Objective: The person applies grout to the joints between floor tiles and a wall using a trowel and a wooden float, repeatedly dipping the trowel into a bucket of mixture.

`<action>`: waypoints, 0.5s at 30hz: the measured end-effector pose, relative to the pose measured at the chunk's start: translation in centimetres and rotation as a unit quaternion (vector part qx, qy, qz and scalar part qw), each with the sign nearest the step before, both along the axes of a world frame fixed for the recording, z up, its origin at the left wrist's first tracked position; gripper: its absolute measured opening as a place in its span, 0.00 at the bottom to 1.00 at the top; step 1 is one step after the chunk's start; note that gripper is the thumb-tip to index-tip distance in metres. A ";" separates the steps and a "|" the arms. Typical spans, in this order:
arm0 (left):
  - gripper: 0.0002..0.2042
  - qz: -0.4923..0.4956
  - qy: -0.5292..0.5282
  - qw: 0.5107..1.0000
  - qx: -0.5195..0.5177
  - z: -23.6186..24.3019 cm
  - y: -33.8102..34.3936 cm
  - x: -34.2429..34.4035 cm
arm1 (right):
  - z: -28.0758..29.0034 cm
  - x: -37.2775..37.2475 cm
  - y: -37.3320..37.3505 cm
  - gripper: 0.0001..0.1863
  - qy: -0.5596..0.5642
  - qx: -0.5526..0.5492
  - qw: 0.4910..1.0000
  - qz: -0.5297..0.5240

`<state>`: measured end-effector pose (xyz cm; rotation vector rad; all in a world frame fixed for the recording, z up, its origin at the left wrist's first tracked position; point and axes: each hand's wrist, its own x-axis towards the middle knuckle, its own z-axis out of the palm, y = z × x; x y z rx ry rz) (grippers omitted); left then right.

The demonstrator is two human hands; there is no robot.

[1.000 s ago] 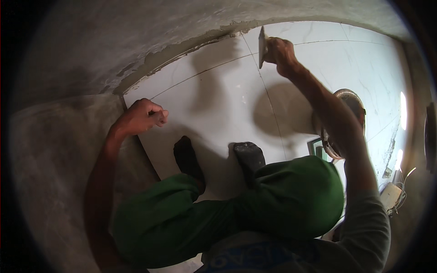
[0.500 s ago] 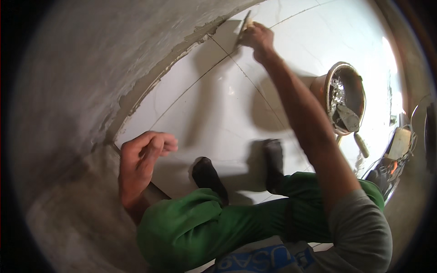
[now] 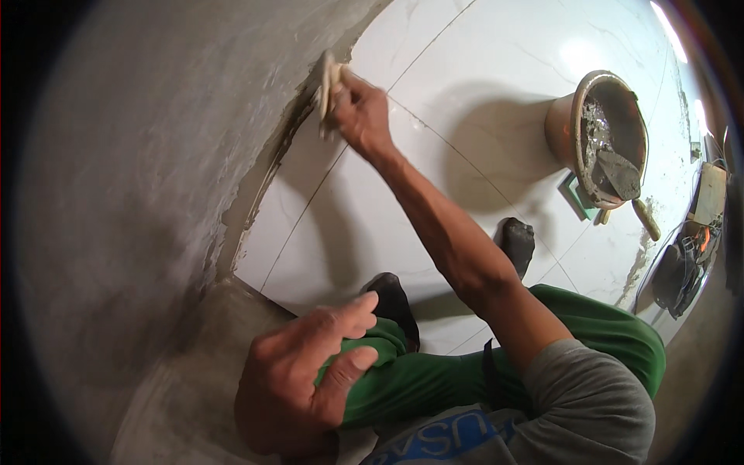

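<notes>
My right hand (image 3: 364, 120) is closed on the pale handle of a flat plastering trowel (image 3: 325, 89). The trowel is held on edge at the foot of the grey plastered wall (image 3: 170, 147), over a strip of wet mortar (image 3: 249, 194) along the white tiles; motion blurs its blade, so contact is unclear. My left hand (image 3: 306, 372) hangs above my left knee, holding nothing, its thumb apart from the half-stretched fingers. On the right stands a bucket (image 3: 558, 128) with wet grey mortar inside. A second trowel (image 3: 618, 172) rests in it, its blade coated with mortar.
Beside the bucket's base lies a green-edged flat tool (image 3: 576, 195), partly hidden. Cables and a dark bag-like bundle (image 3: 678, 271) lie at the far right. White floor tiles (image 3: 434, 70) spread around my dark-covered feet. Mortar smears mark the tiles near the bundle.
My right hand has carried the trowel left, from over the tiles to the wall's foot. My left hand has come back toward my knee, its fingers opening out. The view has shifted.
</notes>
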<state>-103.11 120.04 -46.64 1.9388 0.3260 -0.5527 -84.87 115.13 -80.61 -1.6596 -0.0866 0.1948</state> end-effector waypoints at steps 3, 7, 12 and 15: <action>0.22 0.024 0.034 0.999 -0.008 0.0 0.8 -0.4 | 0.1 -2.7 0.3 0.23 -0.068 -0.013 0.997 0.030; 0.20 0.019 -0.048 0.997 0.050 0.4 2.5 -3.6 | 3.7 1.7 -1.3 0.20 0.096 0.048 0.993 0.047; 0.18 0.059 0.027 0.998 -0.009 1.7 2.7 -7.0 | 2.4 -2.4 1.8 0.19 0.072 0.039 0.997 -0.009; 0.18 0.084 -0.040 0.995 0.041 1.5 1.9 -8.5 | 1.3 -10.1 4.1 0.21 0.005 -0.021 0.998 0.065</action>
